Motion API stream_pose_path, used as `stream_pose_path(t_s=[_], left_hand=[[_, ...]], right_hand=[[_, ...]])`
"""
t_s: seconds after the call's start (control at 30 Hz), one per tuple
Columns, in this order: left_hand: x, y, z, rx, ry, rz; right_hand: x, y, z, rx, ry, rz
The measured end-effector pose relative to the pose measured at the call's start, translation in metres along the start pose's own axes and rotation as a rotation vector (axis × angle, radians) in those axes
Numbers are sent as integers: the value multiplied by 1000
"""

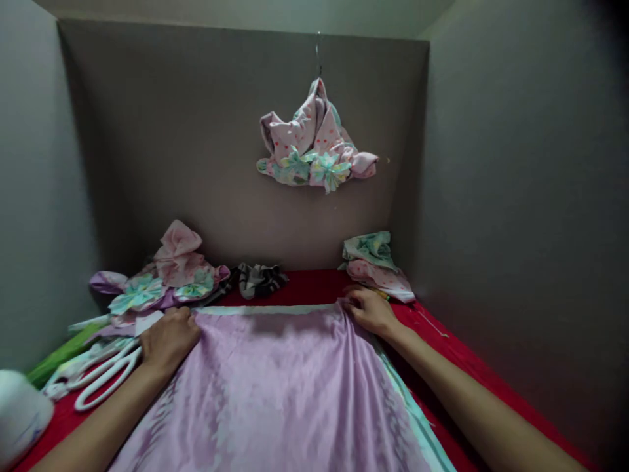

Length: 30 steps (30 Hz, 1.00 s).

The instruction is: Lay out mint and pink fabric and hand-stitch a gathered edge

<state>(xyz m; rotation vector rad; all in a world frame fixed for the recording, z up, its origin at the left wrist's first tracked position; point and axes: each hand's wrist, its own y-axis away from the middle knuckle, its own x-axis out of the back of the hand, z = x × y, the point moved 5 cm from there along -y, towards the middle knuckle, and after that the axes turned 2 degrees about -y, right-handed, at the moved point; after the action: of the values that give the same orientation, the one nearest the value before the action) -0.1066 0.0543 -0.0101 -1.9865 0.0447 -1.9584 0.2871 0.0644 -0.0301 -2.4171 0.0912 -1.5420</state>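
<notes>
A shiny lilac cloth (275, 387) lies spread before me, with a pale mint layer (417, 413) showing along its far and right edges. My left hand (170, 335) is closed on the cloth's far left corner; the fingertips are partly hidden. At the far right corner, my right hand (369, 309) pinches the cloth's edge between thumb and fingers. Small folds run down from the right-hand grip. Just left of my left hand are the white handles of scissors (111, 373), their blades out of sight.
Red cloth (314, 287) covers the table. Pink, mint and lilac fabric pieces (171, 269) are heaped back left, near a checked cloth (260, 280). Folded fabric (376, 262) lies back right. A flowered, dotted fabric item (319, 144) hangs on the back wall. A white rounded object (19, 413) stands front left.
</notes>
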Motion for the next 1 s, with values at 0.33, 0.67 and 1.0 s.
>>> stream_pose_path(t_s=[0.33, 0.67, 1.0], left_hand=[[-9, -4, -17, 142, 23, 99], [-14, -18, -9, 196, -20, 79], [-13, -25, 10, 47, -146, -19]], right_hand=[[-9, -8, 26, -54, 70, 78], [-14, -21, 32, -133, 144, 76], [-14, -16, 28, -182, 180, 79]])
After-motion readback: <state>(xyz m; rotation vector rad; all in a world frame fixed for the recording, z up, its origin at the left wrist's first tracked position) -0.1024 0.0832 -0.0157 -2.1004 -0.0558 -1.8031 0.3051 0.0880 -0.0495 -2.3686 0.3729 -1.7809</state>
